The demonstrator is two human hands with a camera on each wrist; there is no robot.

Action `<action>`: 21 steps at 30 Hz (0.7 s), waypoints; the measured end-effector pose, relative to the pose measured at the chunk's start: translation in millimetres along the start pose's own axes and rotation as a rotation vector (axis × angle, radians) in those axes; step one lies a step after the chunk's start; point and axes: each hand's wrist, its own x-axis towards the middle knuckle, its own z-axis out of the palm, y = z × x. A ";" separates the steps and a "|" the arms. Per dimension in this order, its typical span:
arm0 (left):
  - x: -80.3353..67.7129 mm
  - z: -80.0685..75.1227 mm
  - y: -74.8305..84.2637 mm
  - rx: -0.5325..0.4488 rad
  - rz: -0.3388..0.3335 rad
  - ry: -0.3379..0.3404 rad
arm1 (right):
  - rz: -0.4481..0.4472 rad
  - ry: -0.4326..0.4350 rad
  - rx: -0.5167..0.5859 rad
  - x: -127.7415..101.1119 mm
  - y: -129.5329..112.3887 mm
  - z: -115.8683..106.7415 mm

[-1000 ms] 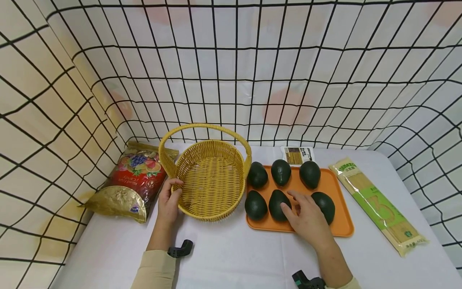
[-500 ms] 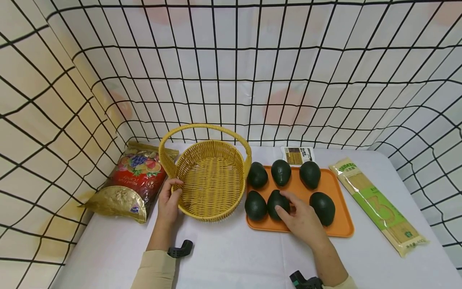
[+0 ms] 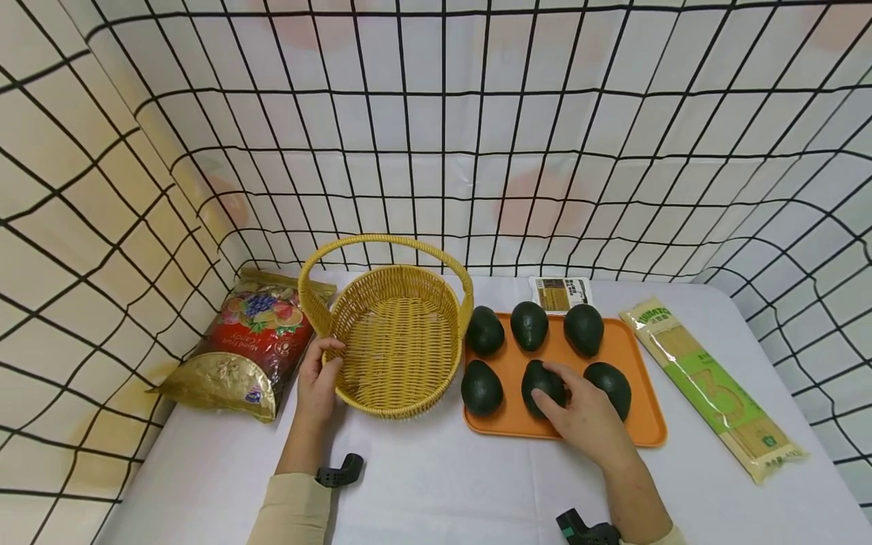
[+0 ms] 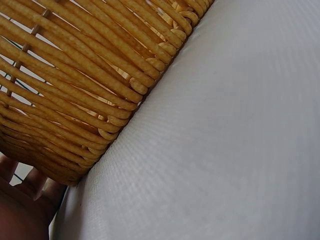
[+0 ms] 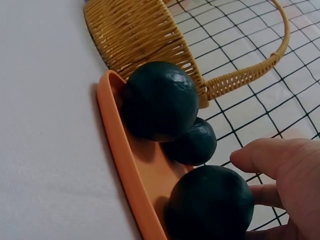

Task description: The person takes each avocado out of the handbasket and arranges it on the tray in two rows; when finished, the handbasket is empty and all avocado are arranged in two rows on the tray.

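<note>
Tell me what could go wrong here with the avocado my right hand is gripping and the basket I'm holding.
The right hand grips the front-middle avocado close beside the front-right avocado; lifting might knock that one and set it rolling on the orange tray. The basket's handle arches over the opening, so a carried avocado might clip it. The left hand holds only the basket rim, so a bump could shift it.

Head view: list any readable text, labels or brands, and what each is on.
"Mixed Fruit Candy" on the red and gold candy bag, upside down to the camera.
Green lettering at the far end of the noodle packet: too blurred to read.
Small white pack behind the orange tray: print too small to read.
Wicker basket and avocados: no text.
</note>
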 end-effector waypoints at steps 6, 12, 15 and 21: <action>-0.4 -0.1 -1.2 -0.004 0.003 -0.004 | 0.006 -0.003 0.014 0.9 0.6 2.2; -0.6 -0.3 -0.7 -0.003 0.000 -0.005 | 0.026 -0.017 0.019 -0.5 -2.5 2.8; -0.2 -0.7 -0.7 0.000 -0.007 -0.009 | 0.039 -0.023 0.012 -0.8 -4.0 3.1; -1.0 -2.2 0.6 0.015 -0.030 -0.023 | 0.054 -0.032 0.001 0.5 -3.9 3.2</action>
